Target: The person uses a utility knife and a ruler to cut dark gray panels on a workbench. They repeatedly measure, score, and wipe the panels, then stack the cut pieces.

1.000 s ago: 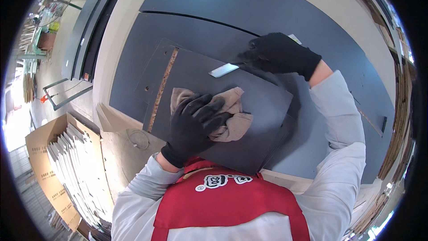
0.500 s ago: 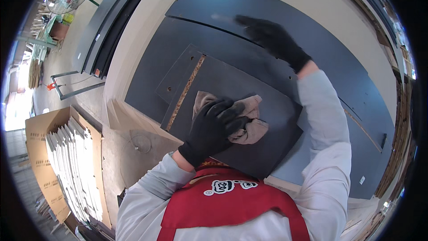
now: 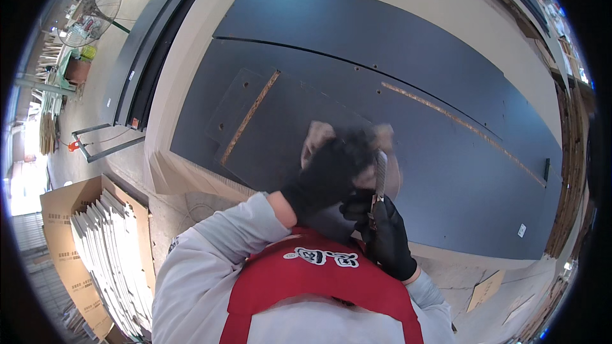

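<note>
Brown cloth (image 3: 316, 137) lies bunched over dark grey panel (image 3: 446, 172), beneath black-gloved left hand (image 3: 328, 175), its finger grip too blurred to tell; right hand (image 3: 389, 236) alongside, fingers curled around silver-bladed utility knife (image 3: 380, 178).

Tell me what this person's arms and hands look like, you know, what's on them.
The left hand and right hand wear black gloves ending at the wrist; motion blur hides the left one's detail. Both arms have long, pale grey-white sleeves. I can't make out any markings on the gloves.
</note>
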`<state>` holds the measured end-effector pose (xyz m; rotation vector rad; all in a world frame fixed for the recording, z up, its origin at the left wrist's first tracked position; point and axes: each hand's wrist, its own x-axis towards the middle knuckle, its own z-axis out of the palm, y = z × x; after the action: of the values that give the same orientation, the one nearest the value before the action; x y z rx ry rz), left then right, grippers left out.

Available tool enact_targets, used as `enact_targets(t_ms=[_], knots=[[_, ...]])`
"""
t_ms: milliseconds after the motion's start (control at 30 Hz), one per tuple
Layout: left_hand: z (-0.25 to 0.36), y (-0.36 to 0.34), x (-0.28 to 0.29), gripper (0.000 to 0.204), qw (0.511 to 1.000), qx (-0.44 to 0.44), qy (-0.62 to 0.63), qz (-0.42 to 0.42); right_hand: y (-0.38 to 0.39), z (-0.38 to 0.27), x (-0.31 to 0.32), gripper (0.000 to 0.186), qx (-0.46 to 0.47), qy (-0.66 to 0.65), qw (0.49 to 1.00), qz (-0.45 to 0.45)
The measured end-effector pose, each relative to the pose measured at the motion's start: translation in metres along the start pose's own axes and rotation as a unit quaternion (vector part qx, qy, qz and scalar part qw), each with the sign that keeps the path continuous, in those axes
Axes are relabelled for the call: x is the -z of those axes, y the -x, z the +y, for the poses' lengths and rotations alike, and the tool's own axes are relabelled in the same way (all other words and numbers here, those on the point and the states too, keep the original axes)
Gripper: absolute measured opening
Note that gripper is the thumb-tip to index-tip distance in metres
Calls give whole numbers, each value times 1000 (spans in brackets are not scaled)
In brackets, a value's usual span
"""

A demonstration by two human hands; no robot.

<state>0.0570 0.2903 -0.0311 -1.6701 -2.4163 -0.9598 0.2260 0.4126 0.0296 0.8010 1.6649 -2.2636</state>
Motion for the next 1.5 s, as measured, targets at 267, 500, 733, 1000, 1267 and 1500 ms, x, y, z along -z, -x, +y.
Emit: enact_targets(t_ms=[267,500,733,1000,1267,1500], knots=[[-77,39,99,44,978,16,51,-202,13,24,-12,38,96,-90,986,106],[-94,67,106,44,996,34,-1,-78,-9,-17,-4,19,166,-142,922,320],[-118,71,125,49,973,-84,168,-135,-89,-46,-67,9,190,381,844,325],[-135,77,121,41,965,-140,195,-106,-165,-67,-176,24,144,664,661,319],[-141,83,106,35,963,-146,209,-89,-112,-75,-11,22,-12,780,455,430],[-143,82,105,31,962,-151,215,-80,-152,-49,-127,18,165,739,559,338]])
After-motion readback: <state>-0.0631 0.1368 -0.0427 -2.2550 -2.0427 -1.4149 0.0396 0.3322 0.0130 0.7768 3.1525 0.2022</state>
